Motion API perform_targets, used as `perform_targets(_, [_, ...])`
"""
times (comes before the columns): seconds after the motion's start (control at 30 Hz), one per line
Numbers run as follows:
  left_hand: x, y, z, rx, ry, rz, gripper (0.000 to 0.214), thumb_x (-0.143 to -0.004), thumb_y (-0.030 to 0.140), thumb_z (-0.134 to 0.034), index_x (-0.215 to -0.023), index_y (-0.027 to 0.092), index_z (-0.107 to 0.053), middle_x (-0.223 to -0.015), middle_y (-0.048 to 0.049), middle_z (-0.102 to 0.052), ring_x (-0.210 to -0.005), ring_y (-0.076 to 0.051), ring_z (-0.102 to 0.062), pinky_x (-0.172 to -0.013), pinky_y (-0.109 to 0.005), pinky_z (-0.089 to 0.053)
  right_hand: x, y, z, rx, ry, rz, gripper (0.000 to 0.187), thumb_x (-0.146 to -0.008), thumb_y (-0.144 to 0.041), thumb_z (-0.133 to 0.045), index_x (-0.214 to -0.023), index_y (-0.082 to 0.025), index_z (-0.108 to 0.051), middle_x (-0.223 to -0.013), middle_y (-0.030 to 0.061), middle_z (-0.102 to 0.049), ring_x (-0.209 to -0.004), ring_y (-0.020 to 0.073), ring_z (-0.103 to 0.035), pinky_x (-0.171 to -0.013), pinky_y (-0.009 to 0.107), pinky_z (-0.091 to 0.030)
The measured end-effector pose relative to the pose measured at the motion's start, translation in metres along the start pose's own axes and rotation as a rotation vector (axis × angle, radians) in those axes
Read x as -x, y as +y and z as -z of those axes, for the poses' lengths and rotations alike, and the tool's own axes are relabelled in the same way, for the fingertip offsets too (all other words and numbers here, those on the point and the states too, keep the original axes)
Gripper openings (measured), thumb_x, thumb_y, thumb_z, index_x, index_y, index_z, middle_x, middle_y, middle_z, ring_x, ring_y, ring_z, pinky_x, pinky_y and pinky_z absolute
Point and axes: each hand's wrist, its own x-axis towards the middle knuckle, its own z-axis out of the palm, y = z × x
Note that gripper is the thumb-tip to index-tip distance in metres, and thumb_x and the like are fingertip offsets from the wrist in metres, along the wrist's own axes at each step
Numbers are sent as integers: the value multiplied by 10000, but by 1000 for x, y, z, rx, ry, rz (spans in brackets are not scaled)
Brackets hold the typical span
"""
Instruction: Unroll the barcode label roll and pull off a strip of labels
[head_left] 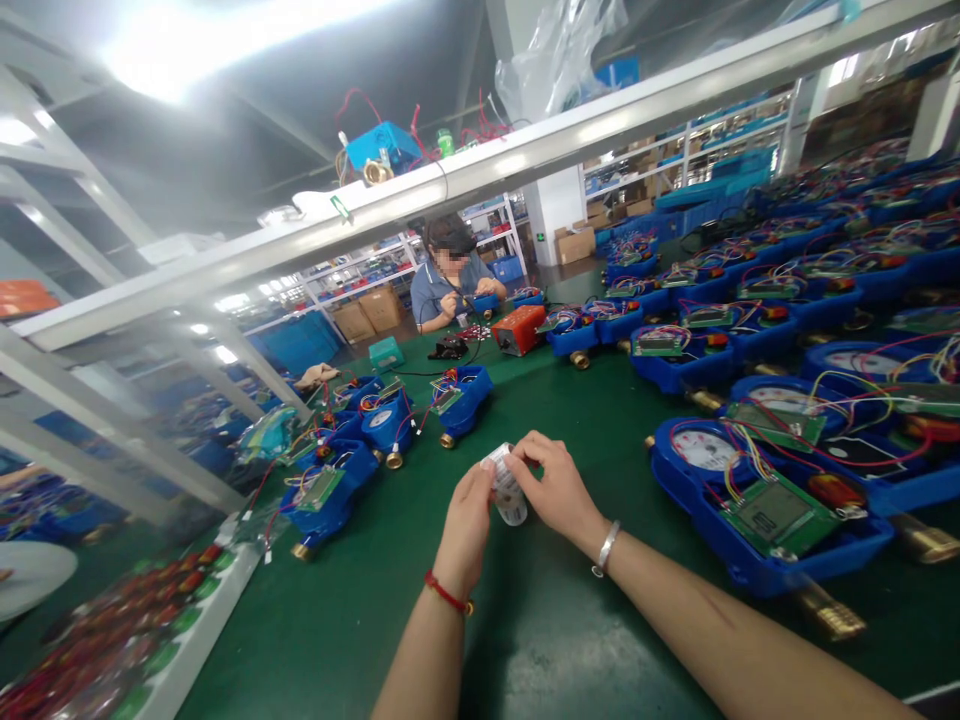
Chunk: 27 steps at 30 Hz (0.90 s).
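A small white roll with dark print (511,500), which looks like a roll of labels, is held above the green bench. My left hand (466,515) grips its left side between thumb and fingers. At the upper right edge of the roll, the fingers of my right hand (553,485) are bent and pinch at it; the exact grip of the fingertips is partly hidden. Nearest on the right is a blue water meter (772,510) with a round dial, a green circuit board, wires and a brass fitting. Another blue meter (459,405) lies beyond my left hand.
Rows of blue meters (675,350) fill the right side. Several more (330,490) stand at left, near a white tray (206,625) of red-and-green parts. A red box (519,330) lies ahead, before a seated co-worker (454,270). A shelf beam (465,165) crosses above.
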Motion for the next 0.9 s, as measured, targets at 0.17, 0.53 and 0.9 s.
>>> perform_targets(0.17, [3, 3, 0, 15, 11, -43, 426, -725, 436, -671, -1005, 117, -635, -886, -36, -576, -831, -154, -495, -756, -235, -380, 0, 2, 1, -18, -13, -12, 277, -937, -307, -482, -700, -184, -553, -728, -6, -521, -731, 153, -483, -698, 306, -299])
perform_targets(0.53, [3, 5, 1, 93, -10, -19, 441, -728, 410, -697, -1039, 105, -628, -933, -51, -603, -858, -165, -517, -760, -236, -399, 0, 4, -1, -13, -20, -18, 248, -925, -301, -509, -718, -184, -577, -760, -7, -529, -757, 151, -497, -722, 310, -310])
perform_targets(0.9, [5, 10, -4, 224, 16, 73, 493, -644, 485, -728, -924, 101, -593, -716, 13, -475, -691, -110, -441, -616, -199, -370, 0, 4, -1, 14, -47, -12, 265, -945, -331, -457, -770, -190, -598, -857, 18, -542, -850, 171, -508, -774, 328, -324])
